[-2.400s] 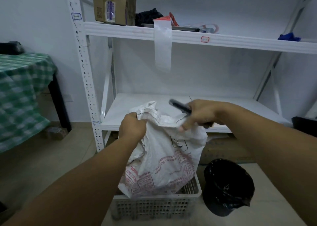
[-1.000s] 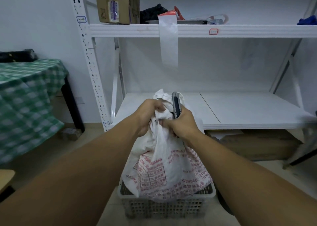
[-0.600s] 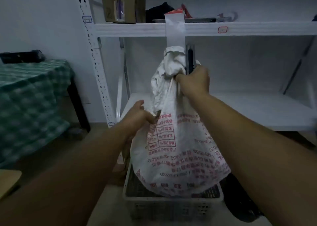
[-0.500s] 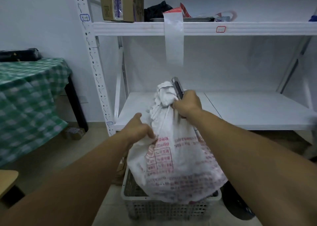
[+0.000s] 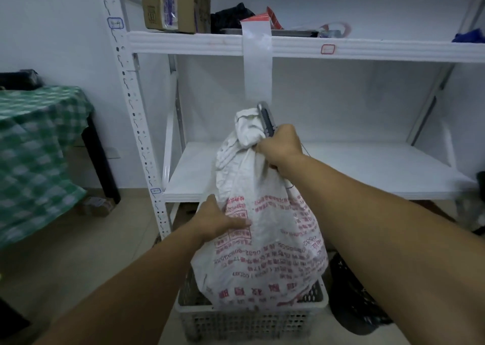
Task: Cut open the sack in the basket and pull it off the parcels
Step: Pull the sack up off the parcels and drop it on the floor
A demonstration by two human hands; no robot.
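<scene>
Sack [image 5: 262, 253] centre frame, bottom in basket [image 5: 249, 321] at lower centre; right hand [image 5: 279, 145] clenches bunched sack neck plus knife [image 5: 265, 119]; left hand [image 5: 217, 221] flat against sack side, fingers straight

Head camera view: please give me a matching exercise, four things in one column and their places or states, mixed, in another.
1 sack
2 left hand
3 right hand
4 cardboard box

a on the top shelf
b grips the sack's neck and a knife
c bottom in the basket
d rests flat on the sack's side

Pairs: 1-c, 2-d, 3-b, 4-a
</scene>
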